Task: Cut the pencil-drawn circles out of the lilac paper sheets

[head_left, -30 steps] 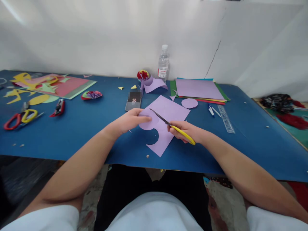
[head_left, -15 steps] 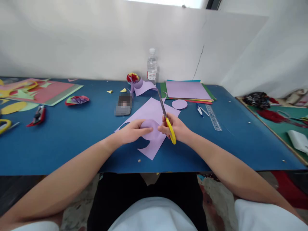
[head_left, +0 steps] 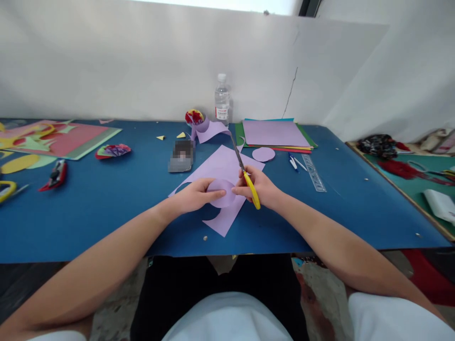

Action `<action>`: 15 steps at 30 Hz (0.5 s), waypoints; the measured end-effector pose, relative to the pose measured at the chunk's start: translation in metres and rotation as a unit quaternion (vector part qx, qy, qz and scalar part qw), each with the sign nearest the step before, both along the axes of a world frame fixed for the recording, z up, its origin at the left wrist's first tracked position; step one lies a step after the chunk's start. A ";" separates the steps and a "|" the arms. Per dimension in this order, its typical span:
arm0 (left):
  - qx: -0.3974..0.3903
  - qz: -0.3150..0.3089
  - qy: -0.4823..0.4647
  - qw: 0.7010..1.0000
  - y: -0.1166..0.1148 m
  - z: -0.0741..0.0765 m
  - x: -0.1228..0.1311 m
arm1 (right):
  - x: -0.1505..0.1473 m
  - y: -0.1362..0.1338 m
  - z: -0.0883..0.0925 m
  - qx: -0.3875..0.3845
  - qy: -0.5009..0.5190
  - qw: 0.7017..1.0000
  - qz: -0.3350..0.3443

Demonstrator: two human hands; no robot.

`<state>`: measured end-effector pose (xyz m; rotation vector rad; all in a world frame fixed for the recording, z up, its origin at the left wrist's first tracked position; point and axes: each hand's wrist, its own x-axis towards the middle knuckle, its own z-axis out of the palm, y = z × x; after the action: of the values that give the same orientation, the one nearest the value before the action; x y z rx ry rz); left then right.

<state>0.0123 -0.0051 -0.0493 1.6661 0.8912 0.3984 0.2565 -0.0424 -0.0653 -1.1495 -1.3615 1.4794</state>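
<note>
Head view, blue bench [head_left: 88,213], items as we found them.

Item: one purple disc [head_left: 221,200], at the centre front, above a purple sheet [head_left: 222,163] with rounded bites cut from its edge. The left hand [head_left: 195,195] had its grip closed on the disc's left side, thumb on top, other fingers mostly hidden behind; we judged this hold chosen to steady thin paper without creasing it.

Item: one pair of scissors [head_left: 250,189], yellow-handled, in the closed grip of the right hand [head_left: 262,185]. We took the blades to be pointed up and away so that thumb and fingertips could reach the disc's right edge; whether they touched it, we could not tell.

Item: a second purple disc [head_left: 263,154], lying flat beyond the right hand, probably set aside within reach. Behind it, a stack of coloured sheets [head_left: 275,132], purple uppermost, presumably squared up as stock.

Item: a clear ruler [head_left: 314,174] and pens [head_left: 293,162], to the right, likely parked beside the working spot. A purple offcut [head_left: 215,131] lay in front of the bottle [head_left: 222,102], apparently pushed back.

Pose: we recorded both forearms entering from the lower corners and converging at the disc, wrists nearly straight, left thumb pointing right, right thumb pointing left to meet it.
</note>
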 end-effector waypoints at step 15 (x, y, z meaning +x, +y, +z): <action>0.172 0.094 0.076 0.978 0.014 0.014 -0.020 | 0.062 0.044 0.005 0.065 -0.021 0.977 -0.202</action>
<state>-0.0077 0.0094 -0.0354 1.9547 1.1488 0.5854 0.3182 0.0019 -0.0603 -1.2883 -1.1493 1.0658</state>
